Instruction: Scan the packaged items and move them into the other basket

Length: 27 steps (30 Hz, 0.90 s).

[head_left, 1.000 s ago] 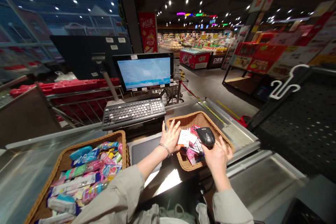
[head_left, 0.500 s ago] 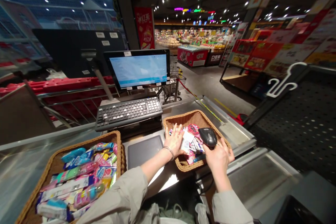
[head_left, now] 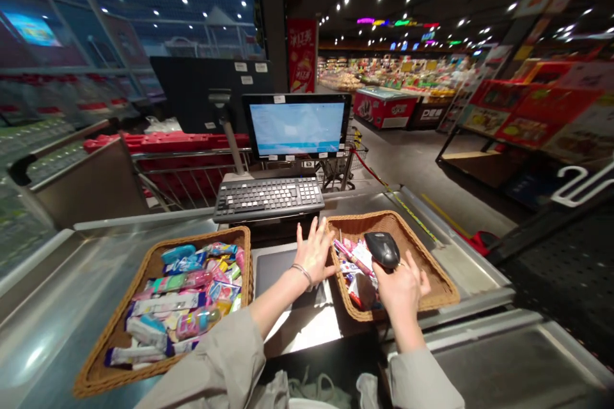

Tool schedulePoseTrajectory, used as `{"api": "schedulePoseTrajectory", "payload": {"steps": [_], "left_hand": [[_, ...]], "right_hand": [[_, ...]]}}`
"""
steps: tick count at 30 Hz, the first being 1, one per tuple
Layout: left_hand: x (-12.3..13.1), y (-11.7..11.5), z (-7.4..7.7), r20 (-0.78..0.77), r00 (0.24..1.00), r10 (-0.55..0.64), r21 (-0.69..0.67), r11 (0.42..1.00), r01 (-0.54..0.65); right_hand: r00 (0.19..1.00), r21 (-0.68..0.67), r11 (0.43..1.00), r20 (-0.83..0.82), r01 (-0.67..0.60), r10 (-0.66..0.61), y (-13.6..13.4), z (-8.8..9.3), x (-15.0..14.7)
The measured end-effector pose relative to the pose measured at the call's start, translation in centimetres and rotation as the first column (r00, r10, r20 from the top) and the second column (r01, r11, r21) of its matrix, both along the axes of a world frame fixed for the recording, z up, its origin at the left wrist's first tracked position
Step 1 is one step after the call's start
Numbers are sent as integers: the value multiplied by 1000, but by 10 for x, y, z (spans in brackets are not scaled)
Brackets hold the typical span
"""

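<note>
My right hand [head_left: 401, 287] is closed round a black handheld barcode scanner [head_left: 382, 249], its head above the right wicker basket [head_left: 422, 249]. In that basket lie small colourful packets [head_left: 357, 259], partly hidden by the scanner and my hand. My left hand [head_left: 314, 252], with a bracelet at the wrist, is open with fingers spread. It hovers by the left rim of this basket, over the edge of a dark flat pad [head_left: 275, 275]. To the left, another wicker basket [head_left: 247, 262] holds many colourful wrapped goods and small bottles [head_left: 196, 319].
Behind the baskets stand a keyboard [head_left: 271, 198] and a lit monitor [head_left: 300, 128], with a second screen [head_left: 192, 96] turned away. Steel counter [head_left: 62, 307] runs along the left. A white hook [head_left: 570, 185] juts in at the right. Shopping carts stand beyond the counter.
My left hand has come out of the right basket to its left rim, its fingers spread. The scanner stays in my right hand. My view has turned left.
</note>
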<state>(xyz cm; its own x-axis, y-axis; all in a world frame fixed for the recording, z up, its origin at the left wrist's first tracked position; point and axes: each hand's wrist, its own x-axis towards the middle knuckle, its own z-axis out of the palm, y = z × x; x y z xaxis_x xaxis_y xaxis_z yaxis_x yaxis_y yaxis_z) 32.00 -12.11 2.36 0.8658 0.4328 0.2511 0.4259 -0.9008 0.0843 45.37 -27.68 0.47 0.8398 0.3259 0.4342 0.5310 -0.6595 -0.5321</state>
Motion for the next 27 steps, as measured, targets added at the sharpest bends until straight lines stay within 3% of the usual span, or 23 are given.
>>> {"api": "schedulePoseTrajectory", "payload": {"steps": [5,14,27], "left_hand": [[-40,11,5,22,993,114,-22,993,-114],[-116,35,-10,82,950,301,-10,954,-301],[-228,63,-23,72,813,577,-29,816,-577]], "right_hand": [[999,-3,999,22,-50,50,21,3,-9],[979,14,981,58,-195,194,59,10,-40],[901,-18,901,15,-434,434,108,4,-98]]}}
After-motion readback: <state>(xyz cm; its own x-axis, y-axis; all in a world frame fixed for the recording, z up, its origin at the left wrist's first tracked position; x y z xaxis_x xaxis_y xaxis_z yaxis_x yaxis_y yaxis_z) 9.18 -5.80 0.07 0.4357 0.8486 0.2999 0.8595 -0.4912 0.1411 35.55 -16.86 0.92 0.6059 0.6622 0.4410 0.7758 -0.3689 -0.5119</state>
